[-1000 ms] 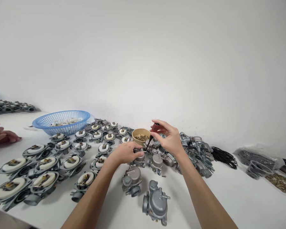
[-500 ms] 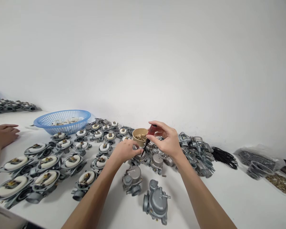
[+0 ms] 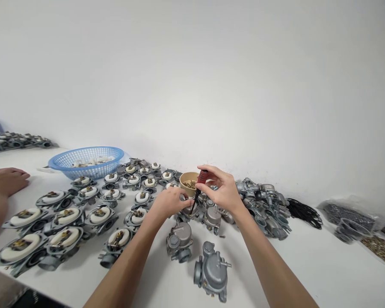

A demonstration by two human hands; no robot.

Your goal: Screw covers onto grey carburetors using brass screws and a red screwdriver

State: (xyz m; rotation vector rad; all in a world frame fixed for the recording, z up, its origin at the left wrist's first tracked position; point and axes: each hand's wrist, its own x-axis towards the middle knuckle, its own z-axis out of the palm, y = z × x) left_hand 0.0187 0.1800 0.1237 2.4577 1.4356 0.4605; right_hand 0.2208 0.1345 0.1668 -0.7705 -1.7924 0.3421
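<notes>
A screwdriver (image 3: 197,196) with a red handle and a dark shaft is pinched in my right hand (image 3: 223,188), its tip pointing down onto a grey metal carburetor (image 3: 188,213). My left hand (image 3: 168,202) grips that same carburetor from the left, with the thumb near the screwdriver tip; part of the body is hidden behind my fingers. Closer to me stand two more carburetors, one (image 3: 179,239) just below my hands and one (image 3: 214,271) near the front. Another carburetor (image 3: 212,219) sits right of the one being worked on, by a loose screw (image 3: 222,236).
Open carburetors with white floats (image 3: 66,237) cover the left. Behind them stands a blue basket (image 3: 86,171); a tan bowl (image 3: 184,182) holds brass-coloured screws. To the right are piled carburetors (image 3: 266,205), black rings (image 3: 303,211) and bagged parts (image 3: 349,214). Another person's hand (image 3: 11,180) rests at left.
The screwdriver stays on the carburetor, and my right hand has shifted slightly on its handle. The whole view has moved a little; the other person's hand at left has changed pose.
</notes>
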